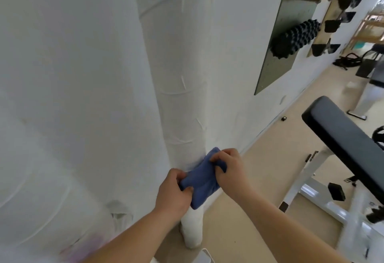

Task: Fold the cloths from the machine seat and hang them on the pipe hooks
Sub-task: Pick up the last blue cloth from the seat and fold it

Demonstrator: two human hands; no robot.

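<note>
A blue cloth [202, 181], bunched into a small folded bundle, is held in front of me between both hands. My left hand [173, 195] pinches its near left edge. My right hand [229, 169] grips its upper right part with fingers curled over the fabric. Right behind the cloth rises a thick white wrapped pipe [178, 88] against the white wall. No hooks show on the pipe. The black padded machine seat [342, 138] stands at the right on a white frame, with no cloth visible on it.
A dark wall panel [278, 54] carries a black knobbly foam roller [295, 40] and a cork-coloured roller. More black items hang on a wooden strip beyond. Beige floor runs along the wall. Other gym gear stands at the far right.
</note>
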